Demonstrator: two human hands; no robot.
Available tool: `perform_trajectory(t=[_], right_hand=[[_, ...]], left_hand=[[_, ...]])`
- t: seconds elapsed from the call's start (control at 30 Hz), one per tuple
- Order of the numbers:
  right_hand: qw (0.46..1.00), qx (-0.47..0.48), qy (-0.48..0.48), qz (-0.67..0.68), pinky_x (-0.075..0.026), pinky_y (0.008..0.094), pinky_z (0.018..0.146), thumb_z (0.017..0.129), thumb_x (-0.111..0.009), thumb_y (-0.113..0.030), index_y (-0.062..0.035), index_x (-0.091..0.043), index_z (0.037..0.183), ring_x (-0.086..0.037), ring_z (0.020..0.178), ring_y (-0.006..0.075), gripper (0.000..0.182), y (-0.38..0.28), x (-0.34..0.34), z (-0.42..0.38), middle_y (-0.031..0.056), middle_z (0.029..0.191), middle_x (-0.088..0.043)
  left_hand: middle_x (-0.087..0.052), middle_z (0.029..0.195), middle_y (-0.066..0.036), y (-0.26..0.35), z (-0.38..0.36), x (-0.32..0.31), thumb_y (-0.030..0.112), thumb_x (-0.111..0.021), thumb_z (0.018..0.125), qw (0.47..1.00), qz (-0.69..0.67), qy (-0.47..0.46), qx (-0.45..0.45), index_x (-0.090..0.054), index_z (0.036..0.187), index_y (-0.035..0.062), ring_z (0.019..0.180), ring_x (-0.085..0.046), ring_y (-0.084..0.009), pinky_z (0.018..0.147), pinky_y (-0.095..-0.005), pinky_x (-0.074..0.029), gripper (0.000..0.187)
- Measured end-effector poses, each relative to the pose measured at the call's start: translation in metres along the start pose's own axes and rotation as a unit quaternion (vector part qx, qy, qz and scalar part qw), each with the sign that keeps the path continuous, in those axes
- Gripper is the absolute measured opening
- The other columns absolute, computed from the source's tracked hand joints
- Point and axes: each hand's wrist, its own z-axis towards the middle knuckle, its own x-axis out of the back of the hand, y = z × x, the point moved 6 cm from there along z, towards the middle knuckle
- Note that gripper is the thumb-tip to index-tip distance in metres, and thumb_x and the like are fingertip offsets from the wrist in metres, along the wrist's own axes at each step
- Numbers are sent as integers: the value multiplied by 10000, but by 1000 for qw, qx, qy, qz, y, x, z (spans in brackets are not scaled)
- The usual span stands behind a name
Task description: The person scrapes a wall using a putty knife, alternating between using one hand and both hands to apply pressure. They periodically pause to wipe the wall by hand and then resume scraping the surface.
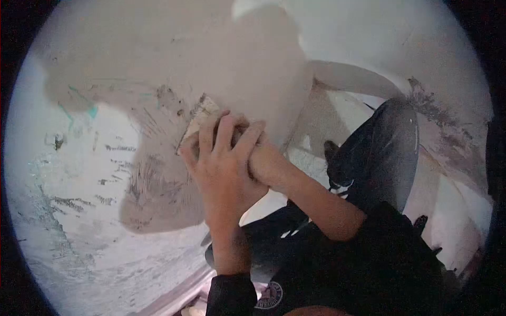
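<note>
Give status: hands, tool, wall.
Left hand laid over right hand, both pressing a sanding block flat on the scuffed wall. Nothing in the way.

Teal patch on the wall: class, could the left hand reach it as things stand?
Probably yes. The left hand lies over the right hand on a sanding block against the wall. The teal patch is on bare wall to the left, with nothing between.

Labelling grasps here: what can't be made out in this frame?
- Right hand, head view: mostly covered by the left hand; its grip can't be told.
- Block: only a corner shows past the fingers; its full shape is hidden.
- Wall: shadow darkens the patch under the hands, so its surface is unclear.
- Shoe: dark and small, detail lost.
</note>
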Motion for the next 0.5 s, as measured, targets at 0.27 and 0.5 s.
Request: perform_trajectory(t=[0.27, 0.5], right_hand=[[994, -38, -59, -90, -439, 412, 1053, 985, -527, -155, 31, -414, 1398, -527, 1228, 313, 467, -5, 24, -1, 213, 1362, -503], [966, 53, -39, -250, -434, 397, 1030, 1009, -531, -229, 11, -462, 1346, -486, 1262, 251, 419, 10, 20, -7, 196, 1364, -486]], left_hand=[[-640, 1121, 17, 10, 3, -17, 272, -680, 321, 999, -17, 41, -6, -752, 1068, 308, 1198, -532, -233, 1030, -484, -297, 751], [-618, 1147, 26, 21, 4, -14, 231, -730, 427, 999, -44, 14, 25, -748, 1006, 282, 1231, -515, -214, 1018, -481, -275, 582]])
